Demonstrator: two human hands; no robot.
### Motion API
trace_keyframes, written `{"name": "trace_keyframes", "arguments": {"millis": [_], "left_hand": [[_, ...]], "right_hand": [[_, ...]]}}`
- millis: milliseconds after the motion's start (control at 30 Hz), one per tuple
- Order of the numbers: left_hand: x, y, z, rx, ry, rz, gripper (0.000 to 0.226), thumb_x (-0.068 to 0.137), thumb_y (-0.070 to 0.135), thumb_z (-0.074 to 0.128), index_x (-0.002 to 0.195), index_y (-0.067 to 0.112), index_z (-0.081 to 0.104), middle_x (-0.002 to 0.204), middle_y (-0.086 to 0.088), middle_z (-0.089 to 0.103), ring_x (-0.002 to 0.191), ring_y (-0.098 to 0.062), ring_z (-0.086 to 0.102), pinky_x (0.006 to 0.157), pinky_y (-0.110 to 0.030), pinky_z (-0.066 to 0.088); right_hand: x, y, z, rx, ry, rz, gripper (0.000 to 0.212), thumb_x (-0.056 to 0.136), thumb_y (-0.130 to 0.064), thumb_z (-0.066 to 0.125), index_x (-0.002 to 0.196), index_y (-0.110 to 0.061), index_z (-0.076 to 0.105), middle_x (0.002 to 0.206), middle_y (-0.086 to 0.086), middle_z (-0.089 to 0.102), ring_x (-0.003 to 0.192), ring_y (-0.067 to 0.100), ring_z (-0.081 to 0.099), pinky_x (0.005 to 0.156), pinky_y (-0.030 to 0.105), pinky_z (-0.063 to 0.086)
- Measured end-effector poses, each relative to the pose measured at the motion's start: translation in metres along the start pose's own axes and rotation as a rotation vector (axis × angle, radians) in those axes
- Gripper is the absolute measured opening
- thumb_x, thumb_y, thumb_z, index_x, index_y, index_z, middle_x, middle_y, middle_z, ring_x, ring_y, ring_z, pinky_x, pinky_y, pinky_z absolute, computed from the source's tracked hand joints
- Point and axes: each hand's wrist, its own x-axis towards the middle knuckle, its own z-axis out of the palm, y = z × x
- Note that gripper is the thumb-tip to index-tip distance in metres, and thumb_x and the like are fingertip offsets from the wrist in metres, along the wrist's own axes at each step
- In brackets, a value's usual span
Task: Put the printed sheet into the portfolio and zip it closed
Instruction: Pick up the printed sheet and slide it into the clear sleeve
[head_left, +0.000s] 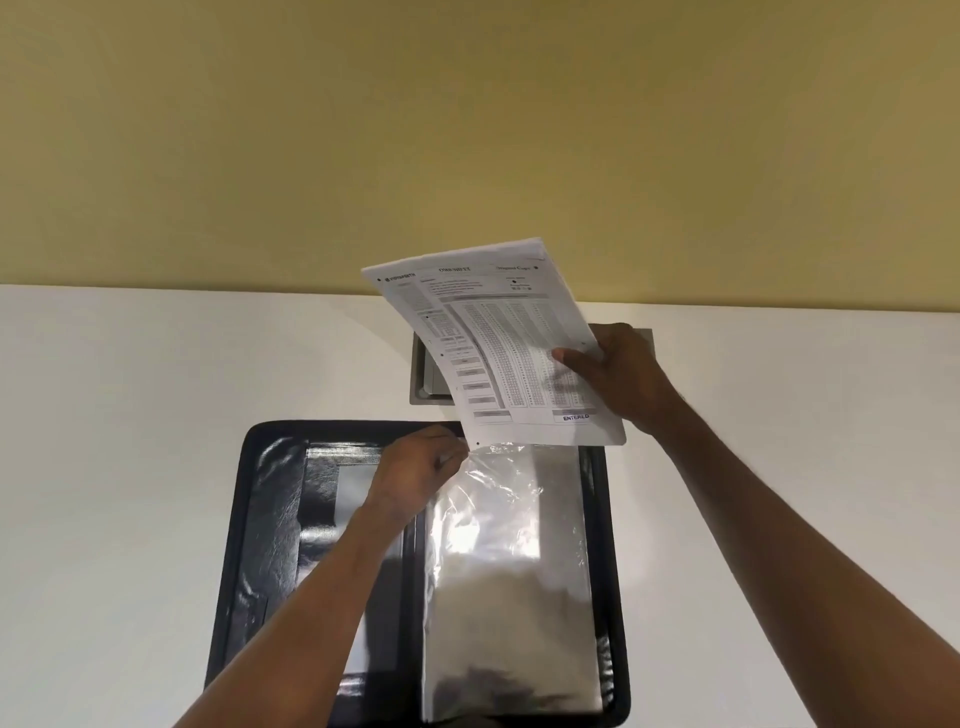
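A black zip portfolio (260, 525) lies open on the white table. Its right half holds clear plastic sleeves (506, 566) that shine in the light. My left hand (415, 475) pinches the top left corner of the uppermost sleeve and lifts it a little. My right hand (618, 376) holds the printed sheet (483, 343), a white form with dense rows of print, by its right edge. The sheet is tilted in the air, and its lower edge hangs just above the top opening of the sleeve.
A grey recessed hatch (418, 379) is set in the white table (130, 415) behind the portfolio, partly hidden by the sheet. A yellow wall (467, 130) rises at the table's far edge.
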Motion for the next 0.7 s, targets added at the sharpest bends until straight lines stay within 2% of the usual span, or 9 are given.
{"name": "trace_keyframes", "arguments": {"millis": [33, 100, 167, 267, 367, 433, 533, 633, 700], "left_hand": [[0.0, -0.001, -0.001, 0.001, -0.012, -0.006, 0.016, 0.096, 0.031, 0.069, 0.103, 0.023, 0.081, 0.107, 0.011, 0.074, 0.091, -0.01, 0.069, 0.078, -0.025, 0.054], [0.0, -0.002, -0.001, 0.003, -0.017, -0.023, 0.012, 0.096, 0.029, 0.072, 0.103, 0.026, 0.08, 0.108, 0.014, 0.075, 0.091, -0.006, 0.068, 0.077, -0.011, 0.045], [0.0, -0.002, -0.003, 0.0, 0.0, -0.045, 0.011, 0.095, 0.03, 0.073, 0.103, 0.027, 0.08, 0.106, 0.016, 0.075, 0.091, -0.005, 0.067, 0.076, -0.003, 0.036], [0.0, 0.001, -0.003, 0.008, 0.015, -0.058, 0.013, 0.096, 0.031, 0.072, 0.104, 0.026, 0.081, 0.104, 0.015, 0.076, 0.09, -0.009, 0.068, 0.075, -0.017, 0.044], [0.0, 0.003, -0.003, 0.004, 0.008, -0.064, 0.015, 0.096, 0.033, 0.069, 0.104, 0.028, 0.08, 0.107, 0.016, 0.076, 0.094, -0.009, 0.07, 0.08, -0.026, 0.054], [0.001, 0.003, -0.002, 0.011, -0.001, -0.063, 0.019, 0.094, 0.038, 0.064, 0.102, 0.031, 0.079, 0.107, 0.017, 0.076, 0.095, -0.009, 0.071, 0.081, -0.033, 0.058], [0.002, 0.002, 0.0, 0.023, -0.009, -0.075, 0.016, 0.093, 0.039, 0.064, 0.1, 0.035, 0.077, 0.105, 0.019, 0.074, 0.094, -0.006, 0.069, 0.08, -0.033, 0.057], [0.004, 0.003, 0.002, 0.012, -0.018, -0.081, 0.012, 0.093, 0.035, 0.071, 0.103, 0.036, 0.078, 0.111, 0.021, 0.073, 0.101, -0.002, 0.068, 0.086, -0.029, 0.056], [0.006, 0.008, 0.004, 0.027, -0.043, -0.075, 0.013, 0.093, 0.036, 0.072, 0.104, 0.035, 0.078, 0.113, 0.02, 0.073, 0.101, -0.004, 0.067, 0.085, -0.027, 0.055]], "right_hand": [[0.004, -0.002, 0.0, -0.017, -0.002, -0.005, 0.014, 0.095, -0.019, 0.071, 0.083, -0.027, 0.072, 0.077, -0.014, 0.072, 0.063, -0.005, 0.069, 0.06, 0.012, 0.049], [0.013, 0.001, -0.001, -0.014, -0.025, -0.005, 0.008, 0.094, -0.022, 0.072, 0.089, -0.019, 0.078, 0.085, -0.006, 0.077, 0.071, 0.003, 0.072, 0.065, 0.021, 0.054], [0.018, -0.002, 0.0, -0.03, -0.04, -0.002, 0.012, 0.094, -0.023, 0.072, 0.098, -0.013, 0.078, 0.091, -0.004, 0.077, 0.074, 0.0, 0.071, 0.068, 0.018, 0.052], [0.024, -0.005, 0.003, -0.048, -0.062, -0.018, 0.014, 0.093, -0.022, 0.072, 0.103, -0.014, 0.078, 0.093, -0.005, 0.076, 0.072, -0.007, 0.067, 0.066, 0.01, 0.05], [0.025, -0.004, 0.005, -0.025, -0.084, 0.005, 0.01, 0.093, -0.022, 0.073, 0.1, -0.017, 0.077, 0.093, -0.005, 0.077, 0.074, -0.002, 0.07, 0.068, 0.017, 0.053], [0.027, -0.002, 0.008, -0.044, -0.105, -0.003, 0.017, 0.093, -0.023, 0.072, 0.105, -0.012, 0.077, 0.099, 0.0, 0.078, 0.082, 0.009, 0.073, 0.072, 0.024, 0.056], [0.032, -0.003, 0.012, 0.001, -0.179, 0.011, 0.022, 0.094, -0.02, 0.071, 0.114, -0.011, 0.075, 0.104, 0.0, 0.076, 0.083, 0.006, 0.073, 0.069, 0.016, 0.055], [0.041, 0.001, 0.019, 0.037, -0.247, 0.023, 0.022, 0.094, -0.02, 0.072, 0.116, -0.016, 0.074, 0.108, -0.004, 0.076, 0.088, 0.006, 0.074, 0.076, 0.022, 0.059], [0.047, 0.005, 0.024, 0.059, -0.289, 0.022, 0.023, 0.093, -0.019, 0.073, 0.116, -0.017, 0.073, 0.111, -0.005, 0.076, 0.092, 0.005, 0.075, 0.08, 0.023, 0.06]]}}
